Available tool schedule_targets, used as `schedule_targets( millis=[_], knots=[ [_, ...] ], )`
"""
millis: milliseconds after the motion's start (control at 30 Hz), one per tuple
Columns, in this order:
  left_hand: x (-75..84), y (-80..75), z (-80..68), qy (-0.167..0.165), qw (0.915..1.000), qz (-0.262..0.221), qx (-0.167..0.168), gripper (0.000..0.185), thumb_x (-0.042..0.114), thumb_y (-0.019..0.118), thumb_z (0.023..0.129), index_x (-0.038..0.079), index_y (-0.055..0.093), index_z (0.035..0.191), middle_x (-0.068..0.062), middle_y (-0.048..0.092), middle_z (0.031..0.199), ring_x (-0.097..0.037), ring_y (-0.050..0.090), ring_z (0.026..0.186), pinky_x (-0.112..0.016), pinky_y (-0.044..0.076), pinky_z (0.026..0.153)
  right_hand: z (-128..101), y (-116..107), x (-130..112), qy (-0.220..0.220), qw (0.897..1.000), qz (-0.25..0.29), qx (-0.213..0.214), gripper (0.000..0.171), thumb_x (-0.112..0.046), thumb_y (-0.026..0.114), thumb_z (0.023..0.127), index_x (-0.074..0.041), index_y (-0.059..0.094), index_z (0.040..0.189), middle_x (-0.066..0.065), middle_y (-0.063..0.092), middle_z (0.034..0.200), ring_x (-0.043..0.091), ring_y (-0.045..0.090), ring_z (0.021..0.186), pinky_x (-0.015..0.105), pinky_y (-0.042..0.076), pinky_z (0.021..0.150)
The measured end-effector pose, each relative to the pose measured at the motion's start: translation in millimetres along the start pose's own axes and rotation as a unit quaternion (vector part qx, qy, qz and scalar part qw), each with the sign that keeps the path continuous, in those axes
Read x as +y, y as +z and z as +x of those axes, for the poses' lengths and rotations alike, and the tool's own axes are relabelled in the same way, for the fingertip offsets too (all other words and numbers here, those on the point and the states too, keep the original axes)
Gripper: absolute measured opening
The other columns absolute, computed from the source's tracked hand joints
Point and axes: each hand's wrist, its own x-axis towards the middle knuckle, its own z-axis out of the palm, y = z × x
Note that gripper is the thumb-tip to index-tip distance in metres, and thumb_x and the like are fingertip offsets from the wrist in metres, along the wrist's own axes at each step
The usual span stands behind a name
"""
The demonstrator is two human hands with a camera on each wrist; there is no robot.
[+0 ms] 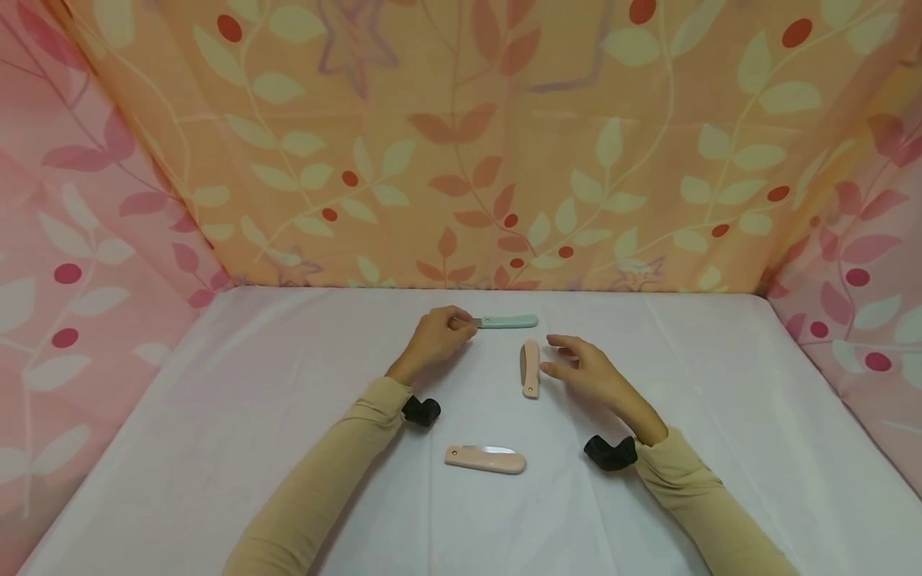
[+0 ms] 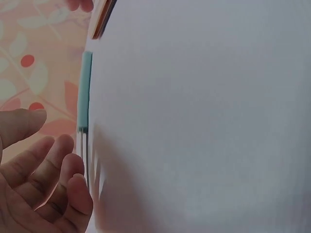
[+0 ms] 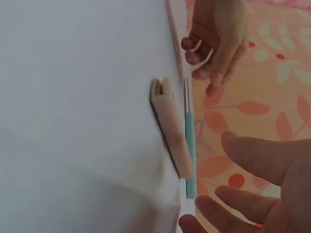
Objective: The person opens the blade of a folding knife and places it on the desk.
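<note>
The mint-green folding knife (image 1: 507, 322) lies at the centre of the head view, near the far edge of the white-covered surface (image 1: 216, 416), its handle running to the right and its thin blade end pointing left; the left hand (image 1: 435, 340) sits at that blade end with fingers curled, and from the head view the fingertips appear to pinch the metal tip, though the left wrist view shows the fingers (image 2: 58, 174) loosely bent just beside the blade, so the contact is light at most. The right hand (image 1: 587, 370) hovers right of centre, fingers relaxed and spread, holding nothing, just beside a closed beige folding knife (image 1: 531, 368) that lies upright in the frame; in the right wrist view that beige knife (image 3: 170, 128) lies close against the green one (image 3: 190, 150). A second beige folding knife (image 1: 486, 459), its blade partly showing, lies lower in the frame between the two sleeves; a black wrist-mounted camera (image 1: 421, 411) sits on each forearm. I judge the green knife to be light, stiff and smooth, likely to slide on the cloth if nudged; the blade edge is the risky part, so the safer hold is on the plastic handle, gripped across its flat sides, with the spine of the blade pinched only from above.
</note>
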Motion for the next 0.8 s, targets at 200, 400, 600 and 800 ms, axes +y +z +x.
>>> schedule_targets(
  millis=[200,400,600,800],
  knots=[
    [8.2,9.9,-0.8,0.006,0.9996,0.010,-0.026,0.029,0.021,0.068,0.093,0.003,0.067,0.116,-0.012,0.073,0.098,-0.014,0.062,0.077,-0.020,0.045,0.065,-13,7,-3,0.002,1.000,0.008,-0.006,0.063,-0.026,0.068,0.094,0.004,0.044,0.145,0.026,0.047,0.148,0.044,0.042,0.138,0.057,0.035,0.112],
    [14.0,19.1,-0.2,0.019,0.9981,0.019,-0.055,0.032,0.023,0.069,0.094,0.004,0.067,0.119,-0.010,0.072,0.097,-0.016,0.062,0.084,-0.027,0.047,0.076,-22,10,-8,0.000,1.000,0.006,-0.018,0.067,-0.028,0.070,0.093,0.005,0.043,0.144,0.026,0.044,0.150,0.045,0.036,0.142,0.059,0.030,0.115],
    [16.6,26.6,0.7,0.045,0.9954,0.027,-0.079,0.032,0.022,0.068,0.094,0.003,0.066,0.120,-0.010,0.071,0.096,-0.017,0.062,0.088,-0.027,0.048,0.077,-28,15,-9,-0.025,0.999,-0.011,-0.021,0.069,-0.028,0.073,0.090,0.006,0.045,0.143,0.027,0.046,0.148,0.047,0.036,0.141,0.062,0.029,0.114],
    [21.2,33.8,1.2,0.056,0.9935,0.025,-0.096,0.032,0.020,0.068,0.094,0.002,0.067,0.120,-0.012,0.074,0.100,-0.018,0.065,0.090,-0.026,0.050,0.081,-28,21,-7,-0.037,0.999,-0.017,-0.009,0.068,-0.026,0.075,0.088,0.003,0.048,0.142,0.024,0.048,0.147,0.046,0.035,0.142,0.063,0.027,0.114]
  ],
)
